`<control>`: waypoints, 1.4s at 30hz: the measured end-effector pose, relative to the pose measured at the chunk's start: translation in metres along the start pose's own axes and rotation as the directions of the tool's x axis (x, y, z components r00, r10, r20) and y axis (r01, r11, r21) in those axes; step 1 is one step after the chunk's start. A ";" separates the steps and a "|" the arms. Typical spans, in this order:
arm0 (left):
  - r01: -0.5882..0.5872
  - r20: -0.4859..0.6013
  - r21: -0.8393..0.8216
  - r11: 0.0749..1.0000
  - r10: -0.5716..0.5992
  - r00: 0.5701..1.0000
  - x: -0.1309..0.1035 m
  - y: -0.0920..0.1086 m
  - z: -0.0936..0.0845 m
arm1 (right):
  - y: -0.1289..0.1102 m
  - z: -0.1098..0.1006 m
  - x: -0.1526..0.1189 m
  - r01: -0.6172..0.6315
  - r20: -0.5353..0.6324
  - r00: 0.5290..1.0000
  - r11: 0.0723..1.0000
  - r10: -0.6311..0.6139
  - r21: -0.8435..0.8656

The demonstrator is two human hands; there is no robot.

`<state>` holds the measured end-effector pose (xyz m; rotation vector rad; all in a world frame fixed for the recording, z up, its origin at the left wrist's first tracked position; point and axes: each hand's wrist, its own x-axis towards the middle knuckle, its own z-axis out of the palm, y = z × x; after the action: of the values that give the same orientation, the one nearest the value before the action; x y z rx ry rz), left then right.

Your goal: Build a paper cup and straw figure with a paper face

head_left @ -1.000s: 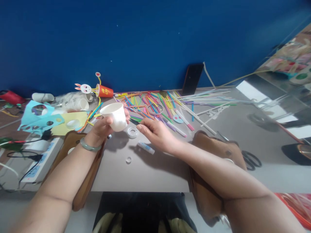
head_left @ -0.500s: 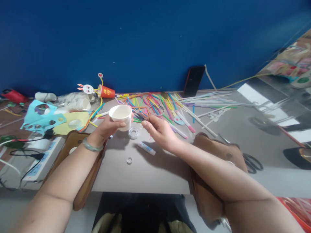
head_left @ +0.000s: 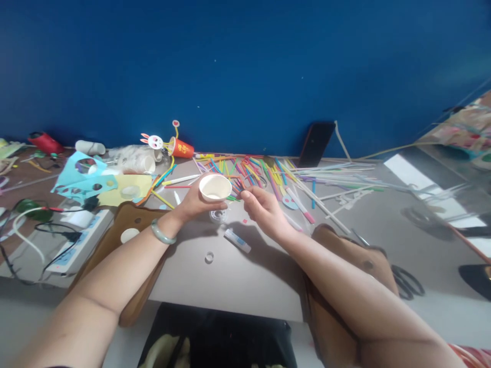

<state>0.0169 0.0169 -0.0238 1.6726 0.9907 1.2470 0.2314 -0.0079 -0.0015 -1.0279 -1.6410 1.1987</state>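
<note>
Pretty decent bare room could be seen on the surface between the small labelled tube and the near edge, with a clear ring left of the tube. Beyond it, space was hogged by coloured straws. The white cup was held aloft past the tube's left end, wrapped by the left grip. The right grip, beyond the tube's right end, was curled thumb-to-fingers; whether anything was pinched there couldn't be told, too blurry.
</note>
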 end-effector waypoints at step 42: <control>-0.047 -0.105 -0.058 0.997 0.041 0.994 -0.004 -0.012 0.009 | 0.002 0.005 -0.005 0.103 0.062 0.992 0.991 -0.109 0.089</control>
<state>0.0236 0.0161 -0.0384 1.6050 0.9725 1.3912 0.2283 -0.0141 -0.0050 -0.8454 -1.6591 1.2326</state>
